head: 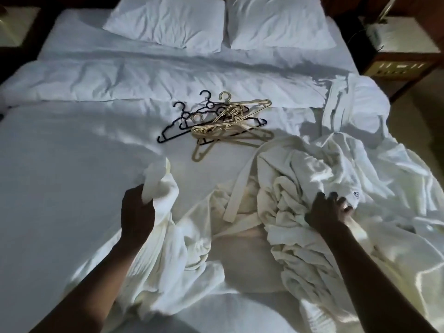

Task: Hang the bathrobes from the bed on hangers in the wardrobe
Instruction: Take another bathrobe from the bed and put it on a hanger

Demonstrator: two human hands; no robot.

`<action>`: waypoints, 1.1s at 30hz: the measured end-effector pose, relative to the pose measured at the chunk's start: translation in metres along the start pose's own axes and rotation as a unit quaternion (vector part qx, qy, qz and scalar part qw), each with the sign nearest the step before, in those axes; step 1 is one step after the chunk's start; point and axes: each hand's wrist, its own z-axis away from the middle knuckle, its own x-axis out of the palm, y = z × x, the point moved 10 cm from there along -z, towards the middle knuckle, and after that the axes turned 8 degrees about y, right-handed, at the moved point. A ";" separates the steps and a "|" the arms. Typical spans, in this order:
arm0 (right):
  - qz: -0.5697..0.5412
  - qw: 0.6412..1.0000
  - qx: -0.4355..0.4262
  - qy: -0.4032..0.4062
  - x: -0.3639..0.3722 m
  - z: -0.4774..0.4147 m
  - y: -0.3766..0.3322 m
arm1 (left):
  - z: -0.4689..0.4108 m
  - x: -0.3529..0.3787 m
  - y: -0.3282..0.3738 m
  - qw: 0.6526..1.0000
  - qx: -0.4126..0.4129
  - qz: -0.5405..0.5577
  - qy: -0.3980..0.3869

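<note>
A crumpled cream bathrobe (240,239) lies spread across the near part of the white bed (60,164), its belt (236,186) trailing over it. My left hand (137,210) is closed on one edge of this robe and lifts it off the sheet. My right hand (330,209) grips the bunched robe fabric at the right. More white bathrobes (360,152) are heaped on the bed's right side, one folded (341,102) farther back. A tangle of black and beige plastic hangers (221,121) rests in the middle of the bed. No wardrobe is in view.
Two white pillows (168,20) and a folded duvet (144,78) lie at the head of the bed. Wooden bedside tables stand at the far left (14,27) and far right (403,51). Floor shows past the bed's right edge.
</note>
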 end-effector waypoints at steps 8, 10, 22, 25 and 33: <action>-0.149 0.937 -0.309 0.067 -0.032 -0.001 -0.259 | -0.040 0.012 -0.037 0.999 -0.017 -0.037 0.013; -0.143 0.926 -0.347 0.040 -0.011 -0.009 -0.309 | -0.046 0.019 -0.054 0.999 -0.042 -0.032 -0.009; 0.006 0.906 -0.423 -0.005 0.109 -0.071 -0.477 | -0.059 0.015 -0.152 0.992 -0.107 -0.071 0.000; 0.038 0.883 -0.463 0.058 0.111 -0.040 -0.475 | -0.058 0.014 -0.164 0.989 -0.139 -0.044 -0.001; 0.055 0.826 -0.549 -0.113 0.141 0.055 -0.413 | -0.066 0.018 -0.153 0.991 -0.132 -0.005 -0.006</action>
